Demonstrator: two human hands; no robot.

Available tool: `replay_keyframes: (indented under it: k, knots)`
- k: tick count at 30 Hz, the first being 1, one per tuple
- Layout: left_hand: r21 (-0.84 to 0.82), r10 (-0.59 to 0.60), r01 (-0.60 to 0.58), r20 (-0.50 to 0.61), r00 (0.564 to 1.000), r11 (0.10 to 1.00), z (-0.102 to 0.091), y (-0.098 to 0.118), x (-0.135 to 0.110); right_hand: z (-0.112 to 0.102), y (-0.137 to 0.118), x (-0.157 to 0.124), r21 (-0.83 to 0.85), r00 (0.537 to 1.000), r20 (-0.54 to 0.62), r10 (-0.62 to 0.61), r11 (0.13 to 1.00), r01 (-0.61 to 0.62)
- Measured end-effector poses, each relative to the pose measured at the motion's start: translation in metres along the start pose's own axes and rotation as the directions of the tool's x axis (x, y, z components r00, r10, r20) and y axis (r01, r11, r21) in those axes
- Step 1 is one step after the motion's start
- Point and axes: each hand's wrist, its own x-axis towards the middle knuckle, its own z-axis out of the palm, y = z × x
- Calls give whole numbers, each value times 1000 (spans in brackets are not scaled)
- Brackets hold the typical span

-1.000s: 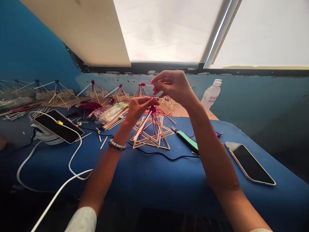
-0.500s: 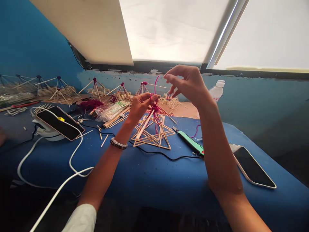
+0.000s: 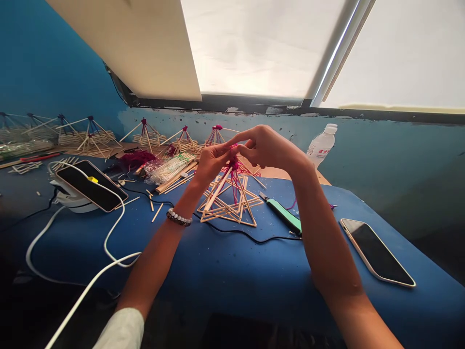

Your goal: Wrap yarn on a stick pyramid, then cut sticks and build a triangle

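Observation:
A pyramid frame of thin wooden sticks (image 3: pixel 228 202) stands on the blue table (image 3: pixel 225 261), bound at its top with magenta thread (image 3: pixel 234 179). My left hand (image 3: pixel 210 162) pinches the top of the frame where the sticks meet. My right hand (image 3: pixel 267 148) has come in against it from the right, its fingers pinched on the thread at the same knot. Loose thread ends hang down inside the frame.
A green utility knife (image 3: pixel 285 215) lies right of the frame, a phone (image 3: pixel 376 252) further right. Another phone (image 3: pixel 90 185) rests on a white stand at the left with a white cable (image 3: pixel 72 252). Finished stick pyramids (image 3: pixel 145 135), loose sticks (image 3: pixel 170 169) and a water bottle (image 3: pixel 320 145) line the back.
My right hand pulled the thread up and to the right, away from the knot, then came back down to meet my left hand at the frame's top.

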Motion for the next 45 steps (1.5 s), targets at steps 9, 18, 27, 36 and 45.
replay_keyframes:
  k: [9, 18, 27, 36, 45]
  knots:
    - [40, -21, 22, -25, 999, 999, 3, 6, -2, -10, 15, 2, 91, 999, 34, 24, 996, -27]
    - [43, -31, 32, -25, 999, 999, 3, 3, -1, -12, 27, 11, 198, 981, -177, 81, 979, -45]
    - [53, -40, 42, -32, 999, 998, 3, 2, -1, -11, 36, 15, 165, 969, -220, 112, 983, -76]
    - [3, -61, 62, -65, 996, 998, 3, 6, -2, -26, 2, -9, 26, 986, -169, -8, 1000, 13]
    - [-21, -38, 36, -132, 991, 999, 0, 1, 0, -5, 7, -1, -81, 993, 74, -97, 991, 103]
